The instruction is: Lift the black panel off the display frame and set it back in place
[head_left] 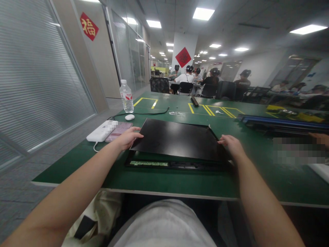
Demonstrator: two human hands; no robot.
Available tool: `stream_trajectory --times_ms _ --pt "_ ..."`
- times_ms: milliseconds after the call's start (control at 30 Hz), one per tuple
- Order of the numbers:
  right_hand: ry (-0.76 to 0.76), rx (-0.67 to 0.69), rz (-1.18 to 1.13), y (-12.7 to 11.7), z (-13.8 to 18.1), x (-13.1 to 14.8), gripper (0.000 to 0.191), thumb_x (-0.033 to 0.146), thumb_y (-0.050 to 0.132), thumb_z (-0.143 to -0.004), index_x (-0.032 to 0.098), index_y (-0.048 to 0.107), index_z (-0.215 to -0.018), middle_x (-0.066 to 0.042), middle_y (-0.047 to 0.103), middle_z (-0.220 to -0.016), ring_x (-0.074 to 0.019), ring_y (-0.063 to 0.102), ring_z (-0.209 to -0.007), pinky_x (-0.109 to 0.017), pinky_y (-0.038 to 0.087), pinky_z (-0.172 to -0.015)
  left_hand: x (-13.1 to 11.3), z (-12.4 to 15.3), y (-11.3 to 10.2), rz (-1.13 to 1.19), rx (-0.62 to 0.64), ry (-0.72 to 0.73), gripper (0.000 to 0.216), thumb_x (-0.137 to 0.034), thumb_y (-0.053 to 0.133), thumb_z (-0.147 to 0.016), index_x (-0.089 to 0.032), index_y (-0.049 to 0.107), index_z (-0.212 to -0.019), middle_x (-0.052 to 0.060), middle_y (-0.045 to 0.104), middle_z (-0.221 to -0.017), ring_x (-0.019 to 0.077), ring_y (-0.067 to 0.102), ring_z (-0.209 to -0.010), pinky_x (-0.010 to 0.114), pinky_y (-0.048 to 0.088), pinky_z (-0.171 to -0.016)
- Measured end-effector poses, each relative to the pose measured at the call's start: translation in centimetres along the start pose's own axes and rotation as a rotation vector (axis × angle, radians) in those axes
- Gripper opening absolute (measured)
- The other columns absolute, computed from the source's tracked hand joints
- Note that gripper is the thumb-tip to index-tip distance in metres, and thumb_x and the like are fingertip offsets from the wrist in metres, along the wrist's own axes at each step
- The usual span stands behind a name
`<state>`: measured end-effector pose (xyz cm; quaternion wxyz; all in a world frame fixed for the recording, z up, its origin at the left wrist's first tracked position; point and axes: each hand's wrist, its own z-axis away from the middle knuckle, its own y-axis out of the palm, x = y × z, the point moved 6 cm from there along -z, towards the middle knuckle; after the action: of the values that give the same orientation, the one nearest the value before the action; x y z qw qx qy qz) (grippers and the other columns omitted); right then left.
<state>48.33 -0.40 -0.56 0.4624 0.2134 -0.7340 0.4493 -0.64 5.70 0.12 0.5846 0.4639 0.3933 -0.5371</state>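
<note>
A flat black screen panel (178,139) lies tilted over a black frame (210,167) on the green table. Along the frame's near side, a strip of green circuit board (149,164) shows below the panel's edge. My left hand (130,138) grips the panel's left edge, thumb and fingers closed about it. At the opposite edge, my right hand (231,144) pinches the panel near its right side. Most of the frame's inside is hidden under the panel.
Left of the panel are a white power bank (99,132), a phone (119,132), a white earbud case (130,117) and a water bottle (126,97). A black cable (151,113) runs behind. Blue-edged panels (282,122) and another person's arm (321,139) are at right.
</note>
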Motion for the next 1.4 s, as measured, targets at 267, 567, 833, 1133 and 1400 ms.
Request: stream_trajectory --times_ms 267,567,833,1133,1400 --pt "-0.042 -0.011 0.200 -0.07 0.29 0.62 0.036 0.055 0.056 -0.076 0.022 0.070 -0.080 -0.007 0.075 -0.080 -0.0265 0.064 -0.084 -0.035 0.041 -0.072 -0.19 0.33 0.19 -0.069 -0.010 0.006 0.048 0.000 0.070 -0.057 -0.021 0.056 -0.098 -0.002 0.071 -0.067 0.0183 0.069 -0.057 0.027 0.056 -0.054" --pt "-0.030 -0.027 0.321 0.08 -0.31 -0.18 0.025 0.043 0.061 -0.071 0.022 0.071 -0.080 -0.007 0.074 -0.082 -0.0234 0.065 -0.077 -0.033 0.043 -0.068 -0.56 0.87 0.45 -0.174 -0.023 0.025 0.043 -0.006 0.069 -0.059 -0.021 0.057 -0.097 -0.003 0.068 -0.065 0.0181 0.068 -0.060 0.026 0.052 -0.054" --pt "-0.032 -0.026 0.319 -0.02 -0.21 -0.03 0.025 0.042 0.062 -0.070 0.021 0.072 -0.080 -0.007 0.074 -0.081 -0.0232 0.065 -0.078 -0.032 0.044 -0.070 -0.51 0.69 0.24 -0.234 -0.029 0.038 0.043 -0.009 0.070 -0.057 -0.021 0.057 -0.096 -0.004 0.065 -0.063 0.0189 0.067 -0.060 0.026 0.048 -0.052" --pt "0.032 -0.013 0.336 -0.06 -0.03 -0.02 0.019 0.037 0.064 -0.067 0.022 0.072 -0.075 -0.006 0.071 -0.077 -0.0224 0.064 -0.075 -0.032 0.045 -0.069 -0.52 0.72 0.26 -0.246 -0.037 0.037 0.041 -0.009 0.068 -0.059 -0.022 0.057 -0.096 -0.004 0.065 -0.064 0.0193 0.067 -0.063 0.026 0.048 -0.052" --pt "0.026 -0.025 0.342 -0.11 0.12 0.40 0.015 0.035 0.065 -0.066 0.023 0.071 -0.072 -0.005 0.071 -0.075 -0.0222 0.063 -0.075 -0.033 0.045 -0.071 -0.20 0.17 -0.06 -0.255 -0.029 0.077 0.043 -0.010 0.071 -0.056 -0.022 0.056 -0.095 -0.004 0.065 -0.067 0.0183 0.066 -0.061 0.024 0.046 -0.050"
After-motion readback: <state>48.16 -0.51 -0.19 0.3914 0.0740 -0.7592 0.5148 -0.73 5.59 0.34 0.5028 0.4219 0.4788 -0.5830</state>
